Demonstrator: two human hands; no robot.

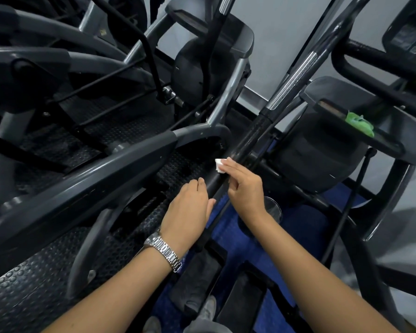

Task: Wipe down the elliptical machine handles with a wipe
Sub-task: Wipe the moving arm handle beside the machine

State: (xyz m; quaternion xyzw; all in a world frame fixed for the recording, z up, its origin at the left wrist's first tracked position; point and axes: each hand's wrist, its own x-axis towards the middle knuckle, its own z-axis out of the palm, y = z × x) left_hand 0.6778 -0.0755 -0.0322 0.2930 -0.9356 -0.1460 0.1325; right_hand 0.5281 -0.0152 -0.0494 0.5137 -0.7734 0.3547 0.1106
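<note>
1. Head view: elliptical machine filling the middle and right, standing on blue floor matting.
2. Long black handle slanting from upper right down toward the centre, running between both hands.
3. Left hand wrapped round the lower handle, fingers over the far side, thumb on the near side.
4. Right hand just above it, fingers bent, pinching the wipe against the handle.
5. Silver watch on the left wrist.
6. Green crumpled item lying on the machine's console shelf.
7. White wipe bunched, poking out past the right fingertips, touching the handle.
</note>
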